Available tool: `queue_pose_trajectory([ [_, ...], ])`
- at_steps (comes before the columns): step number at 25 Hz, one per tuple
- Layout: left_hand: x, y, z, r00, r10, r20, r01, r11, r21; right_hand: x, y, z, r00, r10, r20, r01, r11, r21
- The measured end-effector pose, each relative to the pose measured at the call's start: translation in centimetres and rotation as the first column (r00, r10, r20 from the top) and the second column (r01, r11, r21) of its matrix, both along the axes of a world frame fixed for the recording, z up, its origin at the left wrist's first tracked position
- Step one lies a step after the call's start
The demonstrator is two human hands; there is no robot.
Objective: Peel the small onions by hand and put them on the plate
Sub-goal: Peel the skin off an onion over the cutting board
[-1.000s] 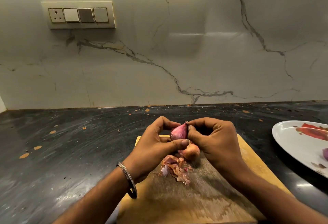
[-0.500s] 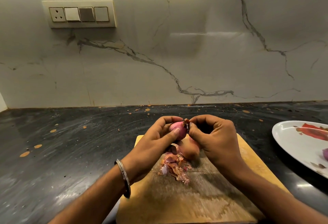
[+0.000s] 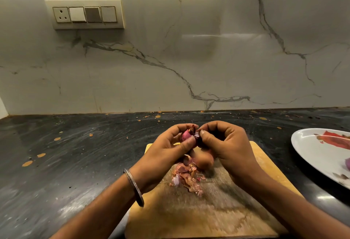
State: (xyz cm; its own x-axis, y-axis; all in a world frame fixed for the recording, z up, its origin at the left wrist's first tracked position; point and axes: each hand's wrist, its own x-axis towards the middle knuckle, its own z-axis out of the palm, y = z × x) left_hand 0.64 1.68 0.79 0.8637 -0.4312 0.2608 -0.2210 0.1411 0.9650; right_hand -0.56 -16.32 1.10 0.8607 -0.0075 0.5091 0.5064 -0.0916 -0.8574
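Above the wooden cutting board (image 3: 217, 214), my left hand (image 3: 166, 153) grips a small pink onion (image 3: 186, 135) between thumb and fingers. My right hand (image 3: 225, 142) pinches loose skin at the onion's tip. Under the hands an unpeeled brownish onion (image 3: 203, 160) lies on the board, next to a heap of peeled skins (image 3: 187, 178). The white plate (image 3: 312, 144) sits at the right edge and holds a peeled purple onion (image 3: 347, 164), only partly in view.
The board lies on a dark, speckled stone counter (image 3: 75, 153). A marble wall (image 3: 189, 58) with a switch panel (image 3: 85, 14) closes off the back. A metal bangle (image 3: 133, 187) is on my left wrist.
The hands have lifted the onion slightly and turned it. The skin at its tip has come looser and now stands up between my fingers.
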Motion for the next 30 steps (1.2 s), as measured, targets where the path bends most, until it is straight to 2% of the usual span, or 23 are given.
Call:
queue_pose_trajectory([
  [6, 0.0, 0.3, -0.1, 0.991, 0.111, 0.071, -0.116, 0.99, 0.074, -0.3, 0.2, 0.0, 0.995, -0.07, 0.065, 0.08, 0.984, -0.16],
  [11, -0.3, 0.0, 0.2, 0.987, 0.139, 0.08, -0.146, 0.985, 0.092, 0.1, 0.0, 0.1, 1.0, -0.021, -0.014, 0.02, 0.999, -0.045],
  [13, -0.7, -0.4, 0.2, 0.988, 0.129, 0.082, -0.136, 0.986, 0.091, 0.0, 0.0, 0.1, 0.999, -0.046, 0.007, 0.046, 0.997, -0.058],
  [17, -1.1, -0.9, 0.2, 0.994, 0.096, 0.051, -0.099, 0.993, 0.057, 0.1, 0.1, -0.3, 0.982, -0.168, 0.082, 0.181, 0.964, -0.192],
  [25, -0.8, -0.6, 0.4, 0.994, -0.028, -0.106, 0.024, 0.999, -0.039, 0.1, 0.2, -0.3, 0.996, -0.091, -0.008, 0.089, 0.988, -0.124],
  [30, -0.8, -0.6, 0.3, 0.994, 0.104, 0.02, -0.105, 0.991, 0.077, -0.2, 0.4, -0.2, 0.999, -0.039, 0.026, 0.043, 0.987, -0.156],
])
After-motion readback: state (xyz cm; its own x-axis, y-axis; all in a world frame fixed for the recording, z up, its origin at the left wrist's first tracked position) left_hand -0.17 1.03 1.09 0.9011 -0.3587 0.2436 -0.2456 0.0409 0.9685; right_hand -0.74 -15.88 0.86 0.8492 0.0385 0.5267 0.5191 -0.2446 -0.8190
